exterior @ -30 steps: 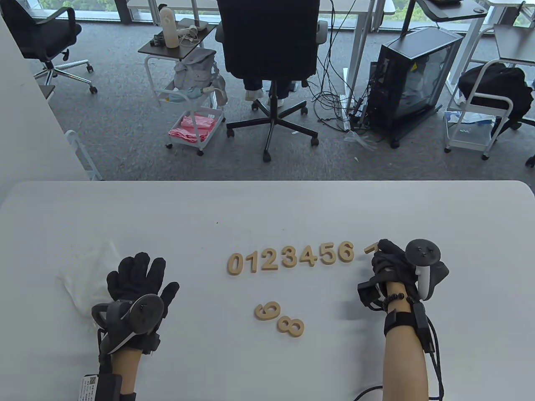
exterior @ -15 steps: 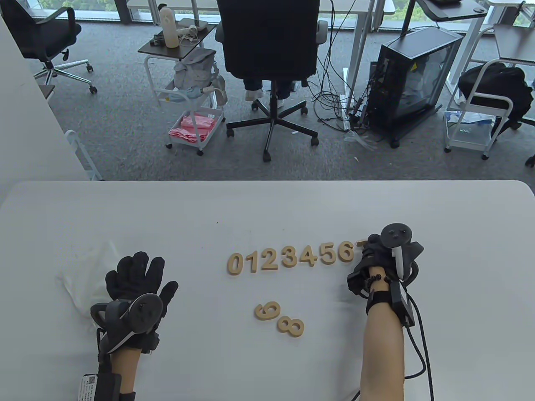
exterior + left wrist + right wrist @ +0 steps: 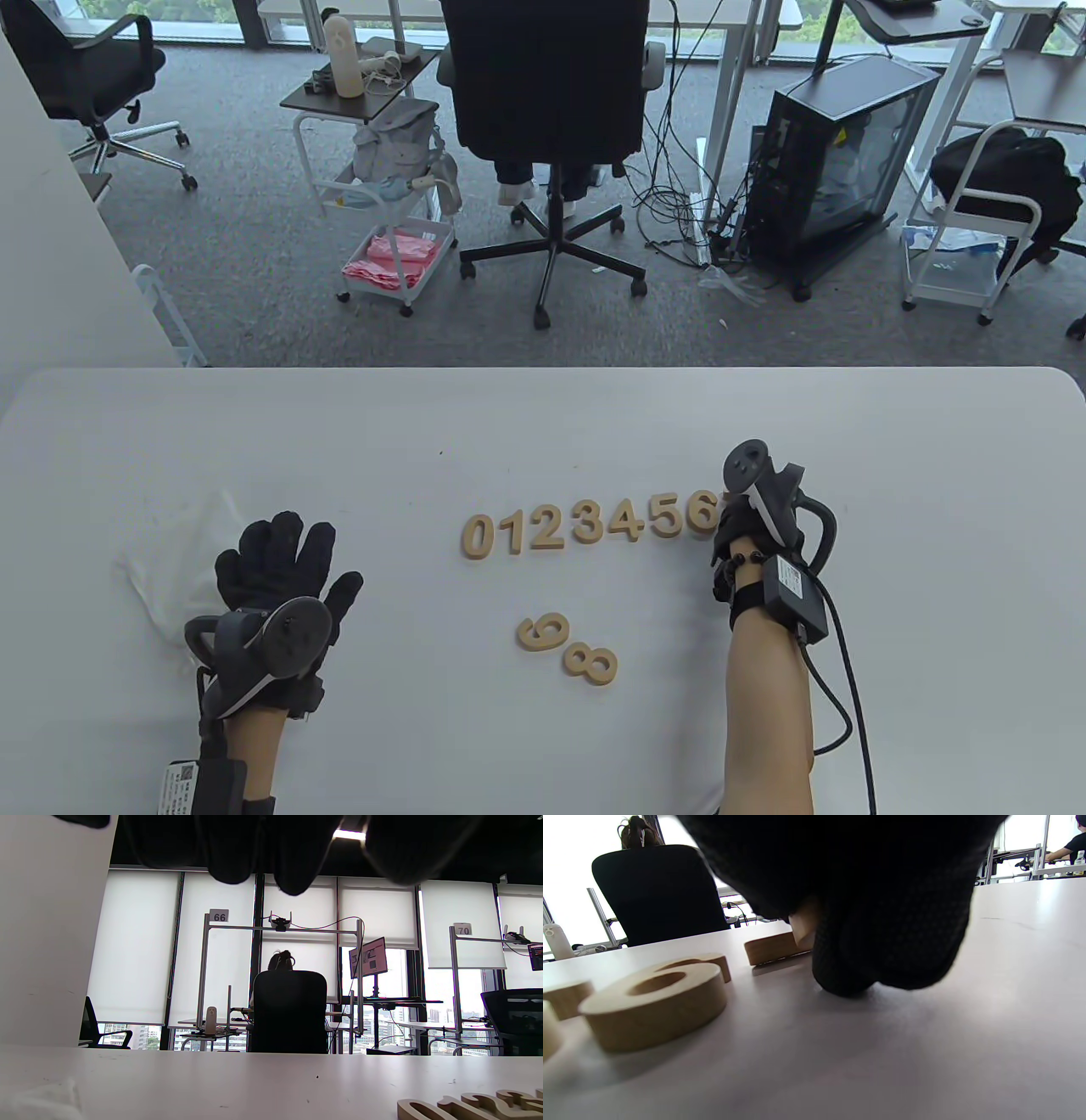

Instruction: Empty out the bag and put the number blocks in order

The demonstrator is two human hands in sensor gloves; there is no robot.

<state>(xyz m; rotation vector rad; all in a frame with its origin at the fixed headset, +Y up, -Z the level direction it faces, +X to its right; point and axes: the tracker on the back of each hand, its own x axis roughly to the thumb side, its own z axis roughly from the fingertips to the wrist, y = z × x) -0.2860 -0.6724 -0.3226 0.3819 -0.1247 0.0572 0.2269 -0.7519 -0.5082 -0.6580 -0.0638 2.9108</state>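
Wooden number blocks 0 to 6 [image 3: 585, 522] lie in a row mid-table. My right hand [image 3: 736, 518] rests at the row's right end and grips the 7 block [image 3: 772, 948], which lies on the table just right of the 6 [image 3: 657, 1001]. The hand hides most of the 7 in the table view. A loose 9 [image 3: 543, 632] and 8 [image 3: 590, 664] lie nearer me, below the row. My left hand [image 3: 280, 569] lies flat with fingers spread on the white bag [image 3: 161, 569].
The white table's far edge [image 3: 543, 369] runs across the middle of the table view. Beyond it are a black office chair [image 3: 547, 85], a cart and a computer case on the floor. The row's left end shows in the left wrist view [image 3: 466, 1107].
My right hand has moved left with the 7 block, bringing it from a gap away to right beside the 6. The left hand has not moved.
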